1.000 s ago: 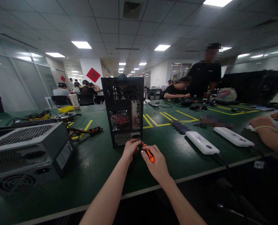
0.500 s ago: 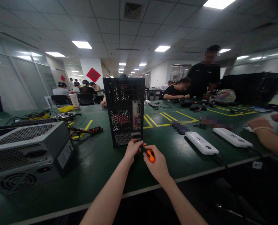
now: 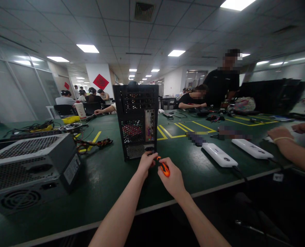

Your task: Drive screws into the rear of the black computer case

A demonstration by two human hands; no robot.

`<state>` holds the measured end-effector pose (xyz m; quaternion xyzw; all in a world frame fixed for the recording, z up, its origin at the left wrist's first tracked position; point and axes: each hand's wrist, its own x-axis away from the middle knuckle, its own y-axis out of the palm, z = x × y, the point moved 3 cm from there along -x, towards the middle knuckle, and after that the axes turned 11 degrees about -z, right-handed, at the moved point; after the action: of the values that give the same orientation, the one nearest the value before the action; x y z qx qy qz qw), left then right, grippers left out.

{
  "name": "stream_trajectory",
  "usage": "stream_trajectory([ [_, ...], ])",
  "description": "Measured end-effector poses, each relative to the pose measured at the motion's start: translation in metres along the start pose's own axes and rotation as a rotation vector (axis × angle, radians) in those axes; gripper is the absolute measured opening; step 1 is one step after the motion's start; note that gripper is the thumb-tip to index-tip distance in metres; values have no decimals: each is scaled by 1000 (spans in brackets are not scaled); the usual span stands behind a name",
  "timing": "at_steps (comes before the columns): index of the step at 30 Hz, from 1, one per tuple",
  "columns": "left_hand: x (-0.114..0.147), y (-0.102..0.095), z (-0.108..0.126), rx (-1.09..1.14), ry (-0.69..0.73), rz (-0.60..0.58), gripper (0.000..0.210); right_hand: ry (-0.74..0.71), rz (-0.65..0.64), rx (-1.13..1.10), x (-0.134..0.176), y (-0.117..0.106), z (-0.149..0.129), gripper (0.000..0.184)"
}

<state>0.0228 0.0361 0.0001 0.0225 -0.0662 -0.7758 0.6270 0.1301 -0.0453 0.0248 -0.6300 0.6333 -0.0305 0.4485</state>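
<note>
A black computer case (image 3: 118, 118) stands upright on the green table, its back panel with ports and mesh facing me. My right hand (image 3: 173, 176) is closed around the black-and-orange handle of a screwdriver (image 3: 165, 169), whose front end points at the lower right corner of the case. My left hand (image 3: 146, 164) is at that same corner, thumb and fingers pinched together by the screwdriver's front end. What the left fingers pinch is hidden, as is the screwdriver's tip.
A grey power supply (image 3: 31, 164) sits at the left, with bundled cables (image 3: 98, 144) behind it. White power banks (image 3: 219, 155) lie on the right. Another person's hands (image 3: 283, 135) are at the right edge, and other people sit farther back.
The screwdriver handle has turned slightly in my right hand; my left hand stays at the corner. Behind the case, another person's arm has stretched out to the left.
</note>
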Motion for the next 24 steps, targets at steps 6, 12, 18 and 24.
stream_trajectory([
  [6, -5, -3, -4, 58, 18, -8, 43, -48, 20, 53, -2, -1, -3, 13],
  [12, -9, -7, -7, 148, 11, -4, 31, -23, 58, -20, -2, -3, -2, 14],
  [18, -8, -8, -5, 183, -23, -10, 23, -27, 95, -29, 0, -5, 0, 13],
  [24, -7, -8, -5, 203, -18, -8, 23, -26, 109, -24, -1, -5, 1, 12],
])
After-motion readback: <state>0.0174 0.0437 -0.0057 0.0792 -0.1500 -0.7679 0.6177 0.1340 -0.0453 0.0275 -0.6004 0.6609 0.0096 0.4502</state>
